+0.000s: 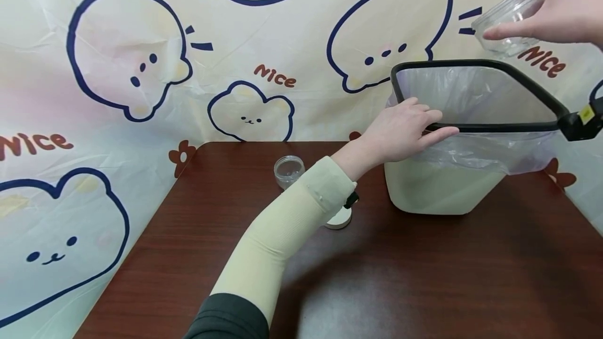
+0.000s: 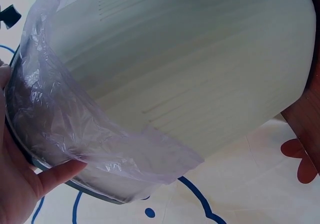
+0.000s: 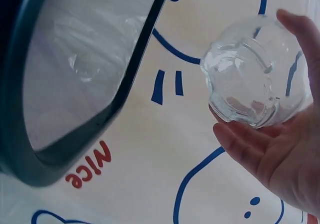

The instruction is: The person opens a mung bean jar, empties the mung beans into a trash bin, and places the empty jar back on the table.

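A pale trash bin (image 1: 433, 187) with a black rim and a translucent bag (image 1: 499, 153) folded over it stands at the table's back right. My left hand (image 1: 400, 130) grips its near-left rim, fingers over the edge; in the left wrist view the thumb (image 2: 62, 176) lies on the outside against the bag. Up at the right, beyond the bin's rim, my right hand (image 1: 565, 12) holds a clear plastic jar (image 1: 504, 17) tilted on its side. Seen from the right wrist, the jar (image 3: 250, 78) is transparent, with thumb and fingers around it and no visible contents.
A small clear jar (image 1: 289, 170) stands near the table's back edge, left of the bin. Partly hidden under my left forearm is a white round object (image 1: 340, 219). A patterned cloth (image 1: 235, 41) hangs behind the brown table (image 1: 424, 276).
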A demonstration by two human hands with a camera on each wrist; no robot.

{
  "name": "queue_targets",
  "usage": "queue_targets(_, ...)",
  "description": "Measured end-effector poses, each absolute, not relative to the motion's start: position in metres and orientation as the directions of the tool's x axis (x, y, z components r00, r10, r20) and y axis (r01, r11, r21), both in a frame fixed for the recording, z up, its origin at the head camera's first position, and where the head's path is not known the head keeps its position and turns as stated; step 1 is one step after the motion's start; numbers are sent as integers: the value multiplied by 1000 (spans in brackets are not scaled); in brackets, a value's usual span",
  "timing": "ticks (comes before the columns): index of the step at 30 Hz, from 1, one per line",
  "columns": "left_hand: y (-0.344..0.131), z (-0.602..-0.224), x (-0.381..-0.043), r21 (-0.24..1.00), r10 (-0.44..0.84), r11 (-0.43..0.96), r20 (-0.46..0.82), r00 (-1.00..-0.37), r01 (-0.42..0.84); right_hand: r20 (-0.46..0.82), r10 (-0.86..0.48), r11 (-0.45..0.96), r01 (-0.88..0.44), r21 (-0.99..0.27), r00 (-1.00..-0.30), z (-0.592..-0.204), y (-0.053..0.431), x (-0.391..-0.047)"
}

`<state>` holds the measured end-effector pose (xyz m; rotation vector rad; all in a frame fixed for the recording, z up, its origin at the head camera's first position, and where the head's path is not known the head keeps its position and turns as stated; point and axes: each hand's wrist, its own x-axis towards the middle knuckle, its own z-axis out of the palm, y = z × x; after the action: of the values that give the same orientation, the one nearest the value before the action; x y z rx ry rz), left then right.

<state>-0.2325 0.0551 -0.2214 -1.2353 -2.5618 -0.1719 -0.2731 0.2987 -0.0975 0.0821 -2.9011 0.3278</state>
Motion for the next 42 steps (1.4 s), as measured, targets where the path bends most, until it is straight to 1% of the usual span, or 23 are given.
queue_targets(3,56,-222,-233,-21,748,622,312,-585,783,261,24,939,-68,-337,-965,-97,294,-266)
queue_targets(7,55,-221,-234,-25,751,618,316,-580,786,305,62,876,-94,-472,-950,-96,287,-260)
queue_targets(13,50,-221,-235,-37,759,610,314,-570,792,312,119,810,-90,-579,-943,-101,282,-259)
queue_targets(17,46,-222,-234,-84,769,603,325,-550,793,345,147,773,-109,-624,-927,-110,279,-255)
queue_targets(20,43,-222,-234,-121,781,588,344,-522,800,368,172,751,-120,-649,-914,-114,276,-249)
queue_targets(26,33,-227,-233,-185,804,554,373,-464,811,358,229,717,-92,-691,-905,-122,275,-238)
queue_targets(30,22,-231,-234,-210,811,538,393,-433,816,358,245,668,-111,-736,-901,-127,278,-237)
queue_targets(34,8,-234,-235,-223,815,535,389,-429,815,352,269,635,-110,-764,-896,-131,280,-237)
queue_targets(38,-5,-236,-238,-216,816,540,371,-443,814,349,284,606,-115,-787,-893,-132,278,-234)
queue_targets(42,-19,-237,-241,-186,819,527,371,-438,829,339,279,521,-155,-839,-898,-134,275,-231)
